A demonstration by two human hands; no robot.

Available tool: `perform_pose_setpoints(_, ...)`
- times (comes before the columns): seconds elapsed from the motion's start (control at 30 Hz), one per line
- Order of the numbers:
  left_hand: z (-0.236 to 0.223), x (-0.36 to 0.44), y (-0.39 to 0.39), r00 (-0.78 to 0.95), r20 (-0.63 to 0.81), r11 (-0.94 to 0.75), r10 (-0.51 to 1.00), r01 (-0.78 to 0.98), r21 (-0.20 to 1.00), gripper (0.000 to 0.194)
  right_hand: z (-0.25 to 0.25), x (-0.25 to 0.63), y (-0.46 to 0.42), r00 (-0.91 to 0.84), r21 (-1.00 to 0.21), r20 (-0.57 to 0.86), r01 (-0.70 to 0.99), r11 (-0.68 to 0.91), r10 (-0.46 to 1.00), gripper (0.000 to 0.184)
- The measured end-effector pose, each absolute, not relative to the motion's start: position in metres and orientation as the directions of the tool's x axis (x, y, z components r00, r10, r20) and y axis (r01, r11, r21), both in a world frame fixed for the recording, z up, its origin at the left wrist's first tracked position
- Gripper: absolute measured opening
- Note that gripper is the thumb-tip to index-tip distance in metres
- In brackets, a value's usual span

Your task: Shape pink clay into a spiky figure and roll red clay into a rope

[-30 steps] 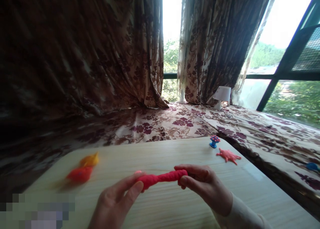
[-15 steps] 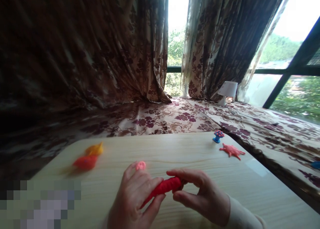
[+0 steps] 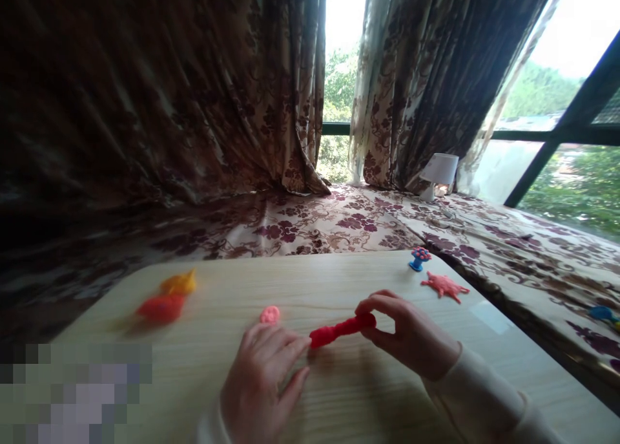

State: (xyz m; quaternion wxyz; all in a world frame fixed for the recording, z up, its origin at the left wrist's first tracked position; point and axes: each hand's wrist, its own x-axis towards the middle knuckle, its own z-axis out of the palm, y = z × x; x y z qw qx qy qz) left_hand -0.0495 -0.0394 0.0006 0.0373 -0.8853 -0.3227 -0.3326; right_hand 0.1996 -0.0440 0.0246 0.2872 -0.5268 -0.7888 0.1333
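Observation:
Just above the table [image 3: 213, 366] is a lumpy roll of red modelling clay [image 3: 334, 332], slanting up to the right. My right hand [image 3: 411, 331] pinches its right end between thumb and fingers. At the roll's left end is my left hand [image 3: 266, 373]; its index fingertip is at or against the clay, while the thumb stands apart below with nothing between. A small round pink clay piece [image 3: 270, 314] lies just beyond my left fingers. Toward the back right are a flat pink clay shape with several points [image 3: 444, 285] and a blue clay stand with a pink-dotted top [image 3: 419, 258].
Blurred red [image 3: 162, 307] and yellow [image 3: 179, 281] clay pieces sit at the table's left. Beyond the table spreads flowered cloth, with a white lamp [image 3: 440, 172] near the curtains. A blue item [image 3: 602, 313] rests at the far right. Pixelation hides the lower left corner.
My right hand has moved up and right with the red clay roll. My left fingers have let go of its left part, and more of the roll shows between the hands.

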Motion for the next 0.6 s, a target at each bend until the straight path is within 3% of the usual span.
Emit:
perform_pose_setpoints(0.1,0.003,-0.049,-0.037,0.470,0.685,-0.768,0.557,0.605,0.209,0.024,0.023,0.211,-0.043,-0.283,-0.469,0.301,0.788,0.400,0.911,0.012)
perform_pose_setpoints(0.3,0.004,-0.055,-0.025,0.209,0.666,-0.636,0.717,0.588,0.500,0.021,0.024,0.174,-0.047,-0.278,-0.344,0.317,0.857,0.383,0.907,0.055)
perform_pose_setpoints(0.43,-0.003,-0.061,-0.006,0.072,0.603,-0.522,0.795,0.588,0.618,0.030,0.015,0.129,-0.047,-0.439,-0.260,0.164,0.845,0.468,0.884,0.056)
perform_pose_setpoints(0.6,-0.017,-0.066,0.024,-0.065,0.476,-0.353,0.877,0.586,0.730,0.032,0.002,0.121,-0.071,-0.475,-0.255,0.097,0.838,0.483,0.875,0.055)
